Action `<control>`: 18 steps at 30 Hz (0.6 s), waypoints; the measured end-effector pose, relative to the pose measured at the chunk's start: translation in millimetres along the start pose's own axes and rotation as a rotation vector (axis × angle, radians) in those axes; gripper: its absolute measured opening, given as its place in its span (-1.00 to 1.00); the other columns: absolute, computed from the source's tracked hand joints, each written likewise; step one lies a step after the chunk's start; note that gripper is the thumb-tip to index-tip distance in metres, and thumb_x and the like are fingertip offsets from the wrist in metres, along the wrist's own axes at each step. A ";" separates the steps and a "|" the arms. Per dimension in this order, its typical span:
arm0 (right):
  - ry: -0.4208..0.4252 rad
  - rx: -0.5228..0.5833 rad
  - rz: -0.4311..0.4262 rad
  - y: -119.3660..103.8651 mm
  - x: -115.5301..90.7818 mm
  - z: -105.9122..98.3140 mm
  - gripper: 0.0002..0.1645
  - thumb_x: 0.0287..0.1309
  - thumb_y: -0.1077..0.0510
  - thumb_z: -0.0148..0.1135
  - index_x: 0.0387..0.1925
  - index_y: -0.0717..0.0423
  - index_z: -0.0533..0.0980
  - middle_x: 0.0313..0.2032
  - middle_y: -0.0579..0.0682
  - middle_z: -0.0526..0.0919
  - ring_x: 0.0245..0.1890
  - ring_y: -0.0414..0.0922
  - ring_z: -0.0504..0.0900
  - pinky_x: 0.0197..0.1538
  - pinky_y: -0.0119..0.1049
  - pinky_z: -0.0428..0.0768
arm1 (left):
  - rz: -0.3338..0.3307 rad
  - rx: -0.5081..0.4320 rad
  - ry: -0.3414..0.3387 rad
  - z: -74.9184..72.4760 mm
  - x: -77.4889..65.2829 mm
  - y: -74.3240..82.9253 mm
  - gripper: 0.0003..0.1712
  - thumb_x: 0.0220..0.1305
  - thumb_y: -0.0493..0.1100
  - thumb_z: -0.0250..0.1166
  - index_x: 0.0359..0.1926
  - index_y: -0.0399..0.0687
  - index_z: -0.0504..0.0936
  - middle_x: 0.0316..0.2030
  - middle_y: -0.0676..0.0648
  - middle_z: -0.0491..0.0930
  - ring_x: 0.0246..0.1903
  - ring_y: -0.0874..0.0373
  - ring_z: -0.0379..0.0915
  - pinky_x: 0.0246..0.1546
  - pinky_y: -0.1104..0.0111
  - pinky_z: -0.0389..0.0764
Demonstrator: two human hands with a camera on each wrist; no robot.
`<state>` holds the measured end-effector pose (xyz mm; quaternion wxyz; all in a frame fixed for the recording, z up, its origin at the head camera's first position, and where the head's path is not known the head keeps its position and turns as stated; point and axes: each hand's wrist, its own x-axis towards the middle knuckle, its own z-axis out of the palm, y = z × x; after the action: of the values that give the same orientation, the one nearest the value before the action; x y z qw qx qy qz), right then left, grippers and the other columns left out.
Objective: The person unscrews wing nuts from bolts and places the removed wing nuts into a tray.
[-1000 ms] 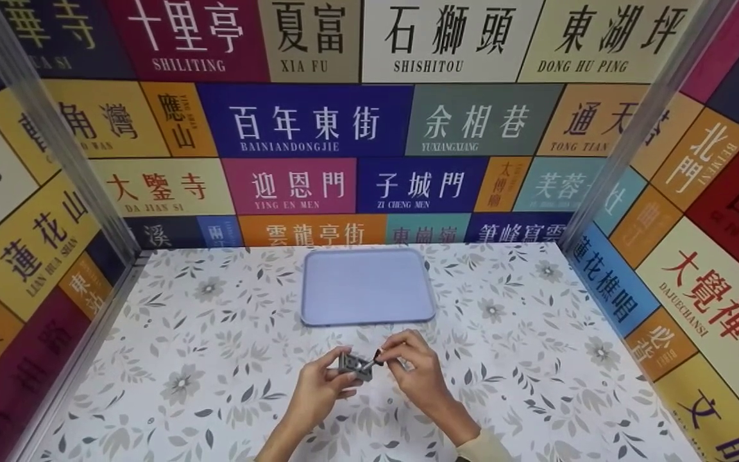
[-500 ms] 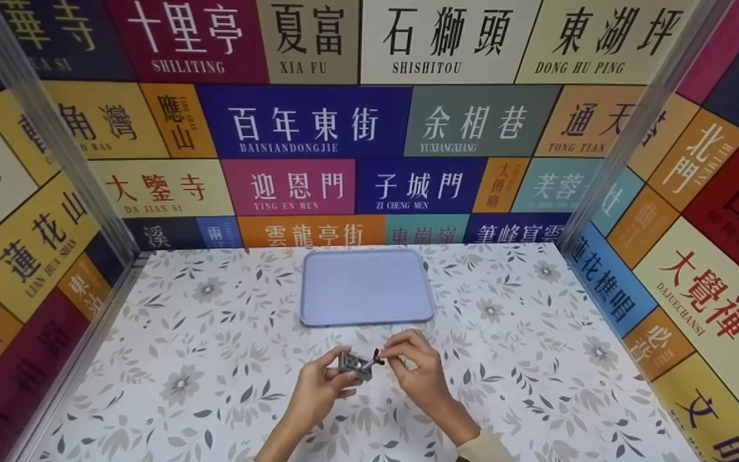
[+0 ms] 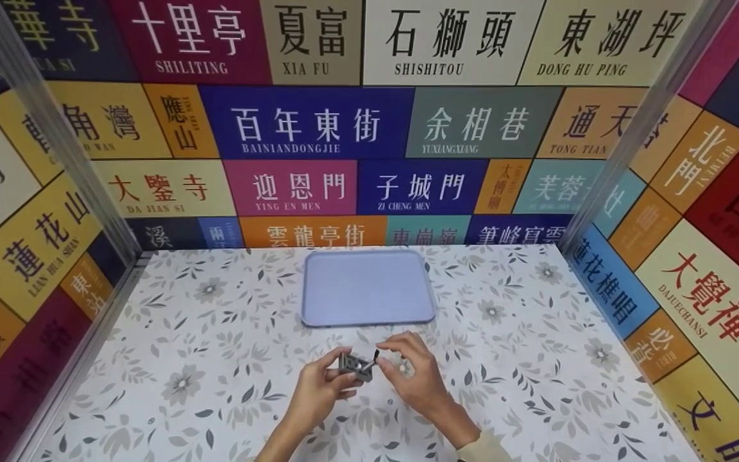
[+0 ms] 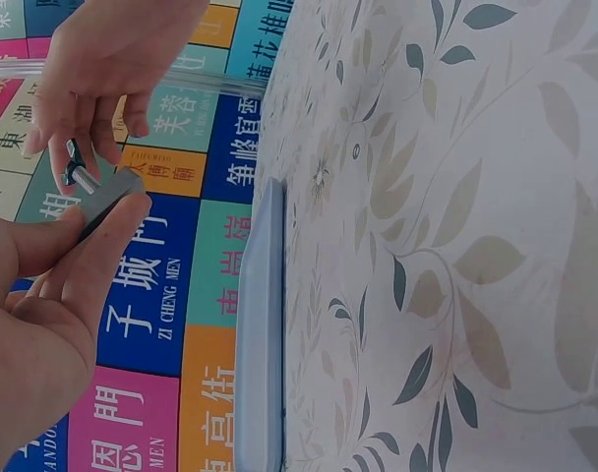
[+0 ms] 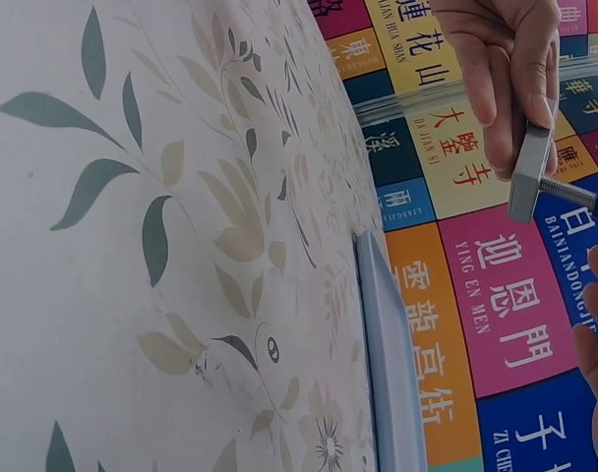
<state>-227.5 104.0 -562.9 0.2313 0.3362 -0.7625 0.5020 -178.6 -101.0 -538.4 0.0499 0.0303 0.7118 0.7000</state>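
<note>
My left hand (image 3: 318,388) grips a small grey metal block (image 4: 110,204) between thumb and fingers, above the table. A threaded screw (image 5: 571,193) sticks out of the block's side toward the right hand. On the screw's outer end sits a black wing-shaped handle (image 4: 73,157). My right hand (image 3: 417,375) has its thumb and index fingertips at this handle, one on either side, with the other fingers bent loosely behind. In the right wrist view the handle lies at the right edge, partly cut off, and the block's inner side is covered by the left fingers.
A pale blue-lilac tray (image 3: 367,289) lies flat beyond the hands near the back of the table. The tabletop (image 3: 215,385) has a floral leaf print. Colourful panels with printed characters (image 3: 305,122) wall in the back and both sides, with clear strips at the corners.
The right thumb and index finger have spread slightly apart around the handle, and the handle's angle has changed. The left hand and block stay in place.
</note>
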 end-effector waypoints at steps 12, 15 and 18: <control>0.033 0.027 -0.119 -0.5 3.0 2.5 -0.61 0.00 0.53 0.33 -0.13 0.16 0.67 -0.15 0.09 0.64 -0.09 -0.01 0.59 -0.15 -0.35 0.65 | -0.015 0.012 -0.010 -1.2 -0.6 -1.0 -0.41 0.32 -0.45 0.24 0.36 -0.42 0.36 -0.18 -0.40 0.73 -0.21 -0.09 0.77 -0.21 0.34 0.84; 0.052 0.038 -0.156 0.0 3.9 3.9 -0.60 -0.04 0.57 0.33 -0.18 0.16 0.68 -0.19 0.08 0.64 -0.12 -0.01 0.60 -0.05 -0.40 0.65 | -0.011 0.006 -0.008 -0.5 -0.8 -1.5 -0.41 0.32 -0.46 0.24 0.35 -0.43 0.36 -0.19 -0.41 0.73 -0.21 -0.08 0.77 -0.21 0.34 0.84; 0.068 0.046 -0.192 0.4 5.5 4.9 -0.60 -0.06 0.60 0.33 -0.22 0.16 0.69 -0.22 0.07 0.64 -0.16 -0.03 0.60 -0.02 -0.45 0.66 | -0.006 -0.001 -0.007 0.1 -0.8 -1.5 -0.42 0.32 -0.46 0.24 0.34 -0.44 0.36 -0.18 -0.41 0.73 -0.21 -0.09 0.77 -0.20 0.33 0.84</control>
<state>-231.6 98.1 -561.3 0.2963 0.3959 -0.7068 0.5059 -177.8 -101.0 -539.8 0.0545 0.0309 0.7115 0.6999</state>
